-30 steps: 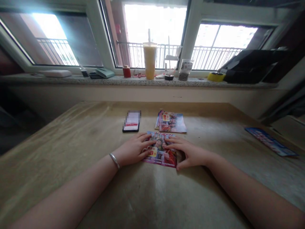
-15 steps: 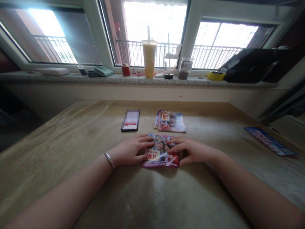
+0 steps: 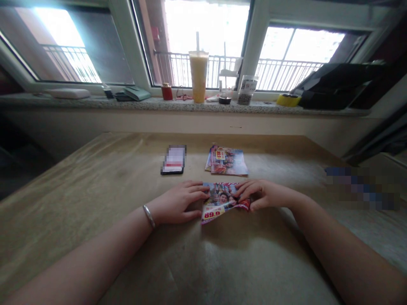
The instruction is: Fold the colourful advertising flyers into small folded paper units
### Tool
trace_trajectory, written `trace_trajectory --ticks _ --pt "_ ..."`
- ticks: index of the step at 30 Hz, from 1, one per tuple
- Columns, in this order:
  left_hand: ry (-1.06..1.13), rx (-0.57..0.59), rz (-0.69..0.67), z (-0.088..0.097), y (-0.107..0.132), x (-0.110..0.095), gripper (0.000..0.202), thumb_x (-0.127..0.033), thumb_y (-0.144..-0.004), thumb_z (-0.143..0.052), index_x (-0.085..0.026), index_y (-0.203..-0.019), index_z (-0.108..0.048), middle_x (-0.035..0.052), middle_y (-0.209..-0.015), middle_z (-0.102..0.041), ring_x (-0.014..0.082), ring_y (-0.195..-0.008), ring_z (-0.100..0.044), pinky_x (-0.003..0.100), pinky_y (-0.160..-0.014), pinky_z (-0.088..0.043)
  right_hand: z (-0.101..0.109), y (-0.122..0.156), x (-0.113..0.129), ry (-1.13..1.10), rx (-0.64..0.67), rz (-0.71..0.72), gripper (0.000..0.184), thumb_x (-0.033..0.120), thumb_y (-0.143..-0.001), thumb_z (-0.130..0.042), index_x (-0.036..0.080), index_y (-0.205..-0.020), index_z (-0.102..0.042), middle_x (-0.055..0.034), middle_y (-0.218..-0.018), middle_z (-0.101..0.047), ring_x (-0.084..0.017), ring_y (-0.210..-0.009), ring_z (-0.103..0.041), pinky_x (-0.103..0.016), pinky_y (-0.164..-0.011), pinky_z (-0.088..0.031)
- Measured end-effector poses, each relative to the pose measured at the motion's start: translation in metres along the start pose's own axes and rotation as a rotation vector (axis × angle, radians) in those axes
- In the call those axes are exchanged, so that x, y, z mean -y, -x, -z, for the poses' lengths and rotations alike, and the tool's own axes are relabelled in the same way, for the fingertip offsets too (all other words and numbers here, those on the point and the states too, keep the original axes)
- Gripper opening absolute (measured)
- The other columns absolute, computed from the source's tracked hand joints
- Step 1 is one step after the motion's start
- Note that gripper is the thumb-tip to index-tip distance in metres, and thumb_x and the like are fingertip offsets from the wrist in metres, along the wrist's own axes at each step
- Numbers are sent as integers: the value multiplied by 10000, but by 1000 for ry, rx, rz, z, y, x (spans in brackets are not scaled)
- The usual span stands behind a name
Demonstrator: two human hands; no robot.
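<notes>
A colourful printed flyer (image 3: 219, 199) lies on the table in front of me, its near right part lifted and curled. My left hand (image 3: 179, 203), with a silver bangle at the wrist, rests flat at the flyer's left side, fingertips on its edge and fingers stretched out. On the right side, my right hand (image 3: 262, 195) has its fingers on top and the thumb at the raised near edge, pinching the paper. Just beyond lies a small stack of similar flyers (image 3: 229, 162). A phone (image 3: 174, 160) with a lit, blurred screen is left of that stack.
The table (image 3: 133, 254) has a tan cover. At its right edge is a blurred flat item (image 3: 362, 188). On the window sill (image 3: 127, 104) stand a tall drink cup with a straw (image 3: 199, 78), a red container (image 3: 167, 92), a yellow tape roll (image 3: 288, 100) and a black object (image 3: 333, 89).
The flyer has shifted slightly right, and its near right edge has risen and curled. My right hand has moved right and now pinches that edge. My left hand has slid a little right.
</notes>
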State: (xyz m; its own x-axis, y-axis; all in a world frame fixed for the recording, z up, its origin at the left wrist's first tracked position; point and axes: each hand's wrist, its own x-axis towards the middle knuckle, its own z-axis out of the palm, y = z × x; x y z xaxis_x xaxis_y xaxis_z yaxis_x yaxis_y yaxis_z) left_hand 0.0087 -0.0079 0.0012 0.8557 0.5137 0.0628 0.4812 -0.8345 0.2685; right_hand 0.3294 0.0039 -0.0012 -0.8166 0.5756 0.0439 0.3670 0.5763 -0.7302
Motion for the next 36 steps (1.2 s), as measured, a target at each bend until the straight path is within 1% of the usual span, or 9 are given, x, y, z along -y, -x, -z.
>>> trace_trajectory --ticks 4,8,15,18,21,25,30,32,36 --pt "-42 -32 -4 -3 -1 1 444 -390 -858 -549 -272 -1285 -510 66 -1383 -451 269 -1270 -403 448 -1066 -343 1 2 -2 2 20 9 276 422 -716 -727 234 -918 -737 -65 -1111 -680 -215 -1162 -536 -419 -1054 -359" --pt "-50 -32 -6 -5 0 3 439 -401 -869 -538 -286 -1292 -504 65 -1379 -448 267 -1274 -396 449 -1063 -348 0 1 8 55 33 -38 171 385 -756 -696 216 -762 -723 -55 -1118 -665 -204 -1141 -542 -407 -1038 -375" --pt "-40 -16 12 -3 0 1 452 -371 -865 -546 -295 -1306 -484 36 -1399 -444 273 -1320 -342 461 -1082 -327 -6 -3 19 140 -9 -27 135 285 -798 -630 190 -707 -658 -58 -1007 -666 -179 -989 -588 -350 -920 -445" --pt "-3 -16 50 -2 0 -1 498 -338 -838 -573 -256 -1316 -463 54 -1387 -462 257 -1323 -350 434 -1080 -340 -10 -5 18 129 -83 -85 113 239 -818 -558 181 -736 -611 -56 -947 -661 -173 -911 -593 -336 -860 -458" --pt "40 -3 35 -2 0 -2 492 -302 -829 -577 -245 -1305 -465 50 -1382 -471 237 -1341 -334 412 -1087 -339 -17 -9 15 91 -198 -202 139 255 -832 -485 177 -750 -566 -49 -854 -635 -170 -800 -575 -312 -746 -469" --pt "23 19 -47 -3 -1 -4 487 -316 -858 -549 -283 -1333 -441 18 -1435 -411 247 -1347 -319 441 -1114 -289 -28 -20 16 82 -346 -359 197 313 -847 -442 179 -742 -541 -18 -724 -576 -146 -674 -513 -265 -616 -428" --pt "-43 -9 -63 -5 -4 -8 481 -402 -866 -538 -276 -1324 -466 78 -1402 -433 295 -1285 -388 492 -1093 -286 -46 -38 17 15 -516 -476 176 292 -832 -459 185 -698 -498 2 -657 -550 -123 -596 -465 -229 -524 -374" --pt "-42 -6 -90 -6 -6 -11 476 -398 -869 -534 -270 -1323 -467 82 -1380 -453 290 -1271 -401 487 -1091 -290 -52 -43 15 83 -541 -478 157 268 -814 -483 183 -684 -514 -3 -666 -563 -128 -612 -475 -233 -540 -369" --pt "-13 -7 -138 -7 -8 -15 452 -351 -866 -542 -275 -1307 -480 72 -1362 -472 269 -1254 -421 468 -1098 -288 -58 -49 14 230 -513 -443 154 232 -799 -503 187 -654 -531 -1 -661 -586 -130 -612 -491 -239 -554 -352"
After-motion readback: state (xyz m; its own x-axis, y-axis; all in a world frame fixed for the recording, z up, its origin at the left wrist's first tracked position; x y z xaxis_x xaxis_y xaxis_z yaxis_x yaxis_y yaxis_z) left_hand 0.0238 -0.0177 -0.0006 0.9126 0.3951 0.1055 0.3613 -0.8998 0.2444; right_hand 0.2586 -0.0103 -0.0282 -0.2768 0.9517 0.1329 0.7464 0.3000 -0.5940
